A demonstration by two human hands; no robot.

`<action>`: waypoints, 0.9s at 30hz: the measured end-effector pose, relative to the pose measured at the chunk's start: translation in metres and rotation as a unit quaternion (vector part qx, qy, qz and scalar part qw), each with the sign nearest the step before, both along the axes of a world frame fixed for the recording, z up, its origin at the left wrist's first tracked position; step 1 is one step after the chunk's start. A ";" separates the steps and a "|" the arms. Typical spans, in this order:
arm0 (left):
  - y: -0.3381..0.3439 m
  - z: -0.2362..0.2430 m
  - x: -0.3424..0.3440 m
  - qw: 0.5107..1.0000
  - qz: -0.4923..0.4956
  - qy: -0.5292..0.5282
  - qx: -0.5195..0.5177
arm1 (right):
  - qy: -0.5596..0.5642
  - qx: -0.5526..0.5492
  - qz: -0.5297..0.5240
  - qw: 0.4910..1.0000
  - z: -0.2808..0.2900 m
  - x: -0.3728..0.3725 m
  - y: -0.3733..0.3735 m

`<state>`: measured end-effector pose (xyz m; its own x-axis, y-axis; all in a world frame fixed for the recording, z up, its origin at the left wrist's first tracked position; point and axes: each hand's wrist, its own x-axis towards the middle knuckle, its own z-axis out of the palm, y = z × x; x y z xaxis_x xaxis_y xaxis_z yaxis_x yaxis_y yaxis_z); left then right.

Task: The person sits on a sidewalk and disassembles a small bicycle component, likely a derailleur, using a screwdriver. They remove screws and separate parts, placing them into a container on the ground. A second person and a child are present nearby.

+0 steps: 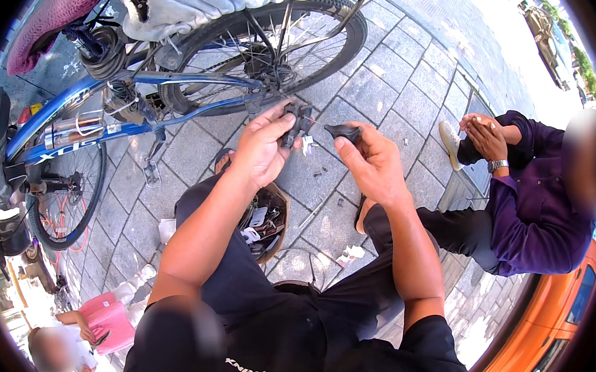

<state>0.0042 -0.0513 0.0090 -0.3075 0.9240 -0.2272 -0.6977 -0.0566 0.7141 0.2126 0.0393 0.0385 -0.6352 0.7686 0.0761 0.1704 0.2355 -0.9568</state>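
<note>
My left hand (266, 141) is closed on a small dark block-like part (297, 123), gripped between thumb and fingers; its exact kind is unclear. Thin reddish wire ends seem to stick out of its right side. In my right hand (376, 159) is a black, tapered piece (343, 133), pinched by thumb and forefinger with its narrow end toward the left hand. The two parts are a short gap apart, above the paving. Just beyond my left hand lies the rear wheel (317, 45) of a blue bicycle (97, 138).
Between my legs stands a box (285, 217) of loose small parts. A seated person in a purple shirt (528, 206) is at the right, hands together. Someone in pink (108, 322) sits at lower left. An orange car (548, 317) is at lower right. Grey paving (400, 64) surrounds us.
</note>
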 end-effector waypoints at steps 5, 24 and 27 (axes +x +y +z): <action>0.005 0.001 0.003 1.000 0.004 -0.004 -0.018 | 0.001 -0.013 -0.011 1.000 -0.010 -0.002 0.013; 0.011 0.005 0.008 1.000 -0.013 -0.004 -0.016 | 0.011 -0.107 0.006 0.994 -0.014 0.002 0.023; 0.010 0.006 0.009 1.000 -0.010 0.019 -0.016 | -0.026 -0.048 0.002 0.999 -0.016 0.004 0.022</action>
<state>0.0133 -0.0413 0.0146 -0.2987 0.9224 -0.2451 -0.6715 -0.0207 0.7407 0.2169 0.0617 0.0224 -0.6400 0.7677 -0.0311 0.2200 0.1443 -0.9648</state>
